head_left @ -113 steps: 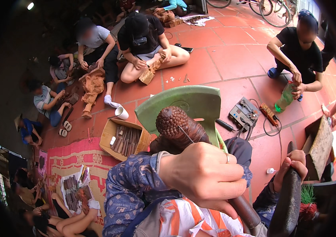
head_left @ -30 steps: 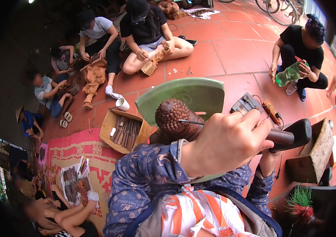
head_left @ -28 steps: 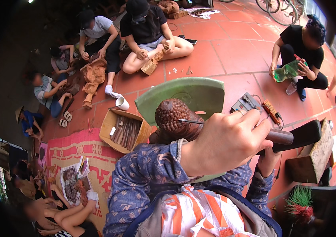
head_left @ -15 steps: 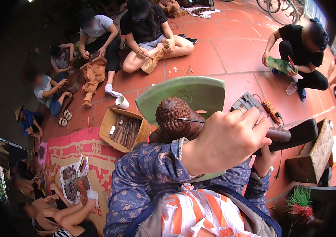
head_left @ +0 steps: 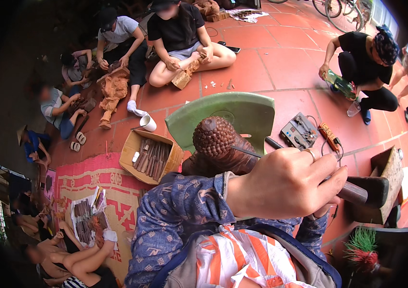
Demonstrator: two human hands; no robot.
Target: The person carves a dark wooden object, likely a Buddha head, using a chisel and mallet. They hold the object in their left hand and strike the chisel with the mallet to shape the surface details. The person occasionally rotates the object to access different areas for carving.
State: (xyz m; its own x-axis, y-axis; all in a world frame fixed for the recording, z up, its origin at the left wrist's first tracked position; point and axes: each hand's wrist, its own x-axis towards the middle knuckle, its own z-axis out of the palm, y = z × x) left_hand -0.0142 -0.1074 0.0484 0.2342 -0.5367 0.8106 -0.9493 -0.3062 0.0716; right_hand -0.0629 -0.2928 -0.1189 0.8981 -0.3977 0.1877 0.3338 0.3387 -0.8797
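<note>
A dark brown wooden carving, its head covered in rounded knobs, leans in a green plastic chair in front of me. My left hand is closed round a chisel. The thin chisel blade points left at the lower edge of the knobs; whether it touches the wood I cannot tell. Behind the chisel handle, my right hand is mostly hidden by the left one. It grips a dark wooden mallet, whose head is beside the handle's end.
A cardboard box of chisels and a white cup stand left of the chair. Right are a grey control box, an orange power strip and a wooden box. Several people sit carving at left; one crouches with a green bottle.
My left hand and the chisel have moved right and down, drawing the blade off the middle of the knobs. The mallet has shifted down. The crouching person has tilted the green bottle.
</note>
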